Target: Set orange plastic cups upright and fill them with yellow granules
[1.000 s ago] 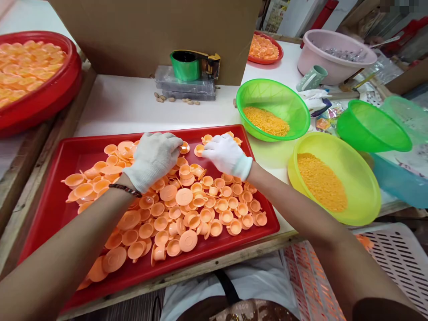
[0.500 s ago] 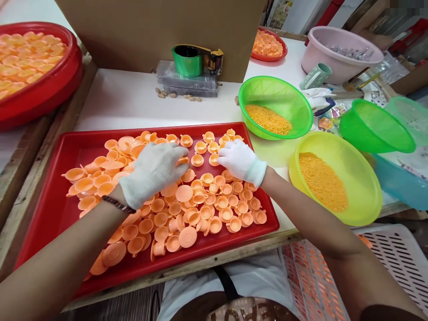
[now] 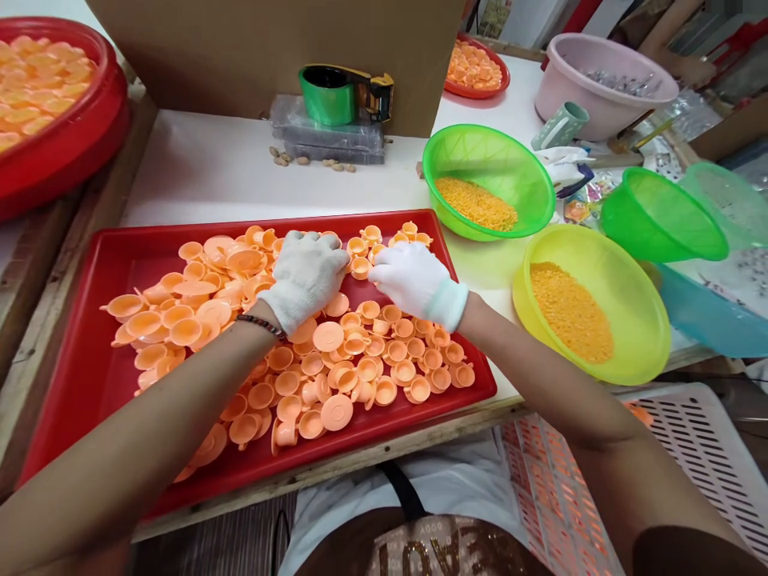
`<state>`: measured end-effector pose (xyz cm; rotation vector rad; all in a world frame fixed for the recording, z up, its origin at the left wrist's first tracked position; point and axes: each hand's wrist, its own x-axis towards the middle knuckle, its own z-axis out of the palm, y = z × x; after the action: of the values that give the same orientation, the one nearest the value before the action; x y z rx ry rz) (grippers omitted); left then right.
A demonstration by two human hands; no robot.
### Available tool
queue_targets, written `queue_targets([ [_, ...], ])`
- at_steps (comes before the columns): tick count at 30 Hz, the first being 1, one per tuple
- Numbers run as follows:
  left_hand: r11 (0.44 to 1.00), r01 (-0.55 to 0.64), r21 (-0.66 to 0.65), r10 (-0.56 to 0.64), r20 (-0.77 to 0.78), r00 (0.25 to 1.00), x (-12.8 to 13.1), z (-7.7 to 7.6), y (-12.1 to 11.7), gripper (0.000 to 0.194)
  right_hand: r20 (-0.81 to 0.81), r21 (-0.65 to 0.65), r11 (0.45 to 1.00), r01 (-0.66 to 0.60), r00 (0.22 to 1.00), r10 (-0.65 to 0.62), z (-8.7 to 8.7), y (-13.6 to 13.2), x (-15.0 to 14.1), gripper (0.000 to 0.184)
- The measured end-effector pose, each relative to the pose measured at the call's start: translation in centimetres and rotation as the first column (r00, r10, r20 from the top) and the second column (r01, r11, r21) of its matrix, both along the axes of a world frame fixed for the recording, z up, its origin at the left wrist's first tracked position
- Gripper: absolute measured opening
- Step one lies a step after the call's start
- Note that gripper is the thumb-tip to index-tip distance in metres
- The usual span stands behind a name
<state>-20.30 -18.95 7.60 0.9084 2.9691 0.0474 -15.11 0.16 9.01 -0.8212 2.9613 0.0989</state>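
Orange cups (image 3: 367, 370) were spread inside the red tray (image 3: 96, 368). Toward its far rim, left hand (image 3: 307, 276) and right hand (image 3: 414, 280) were held palm-down, fingers partly curled, probably for low access; whether anything was gripped could not be told.

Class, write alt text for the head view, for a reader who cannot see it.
A person's gloved left hand and right hand reach among small orange cups and saucers in a red tray; at right, a green bowl and a yellow bowl hold small yellow pieces.
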Motion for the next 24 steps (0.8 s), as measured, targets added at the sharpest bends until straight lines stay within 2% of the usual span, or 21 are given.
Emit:
queue_targets([
  [4, 0.999, 0.018, -0.038, -0.02, -0.049, 0.999, 0.3, -0.3, -0.7, 0.024, 0.1, -0.013, 1.0, 0.006, 0.995, -0.005, -0.8, -0.1, 1.7, 0.03],
  [8, 0.999, 0.043, -0.027, -0.045, -0.099, 0.994, 2.0, -0.5, -3.1, 0.032, 0.051, -0.003, 0.999, 0.042, 0.998, -0.042, -1.8, -0.8, 1.1, 0.025],
  [12, 0.974, 0.04, -0.224, -0.048, -0.031, 0.998, 3.5, 0.2, -5.1, 0.034, -0.026, 0.032, 0.976, 0.215, 0.976, -0.214, -1.0, 0.3, 0.7, 0.025],
  [14, 0.955, -0.027, -0.295, 0.008, -0.064, 0.998, 3.9, 0.6, -5.2, 0.035, -0.018, 0.004, 0.978, 0.208, 0.978, -0.208, -0.4, 1.3, 1.2, 0.026],
  [16, 0.963, -0.07, -0.259, 0.041, -0.114, 0.993, 4.1, 0.9, -4.8, 0.036, 0.041, -0.03, 0.994, 0.107, 0.994, -0.106, -0.1, 2.1, 2.1, 0.026],
  [19, 0.992, 0.021, -0.122, -0.021, 0.002, 1.0, 4.0, 0.7, -3.6, 0.034, 0.117, -0.03, 0.999, -0.034, 0.992, 0.038, -0.5, 2.4, 3.0, 0.022],
  [21, 0.995, 0.066, -0.076, -0.056, 0.129, 0.99, 3.6, 0.4, -2.8, 0.029, 0.093, 0.011, 0.999, -0.049, 0.995, 0.048, -1.0, 2.1, 3.1, 0.02],
  [24, 0.999, 0.01, 0.035, -0.017, 0.229, 0.973, 2.8, 0.2, -1.7, 0.02, -0.003, 0.051, 0.999, -0.007, 1.0, 0.008, -1.5, 1.4, 2.9, 0.021],
])
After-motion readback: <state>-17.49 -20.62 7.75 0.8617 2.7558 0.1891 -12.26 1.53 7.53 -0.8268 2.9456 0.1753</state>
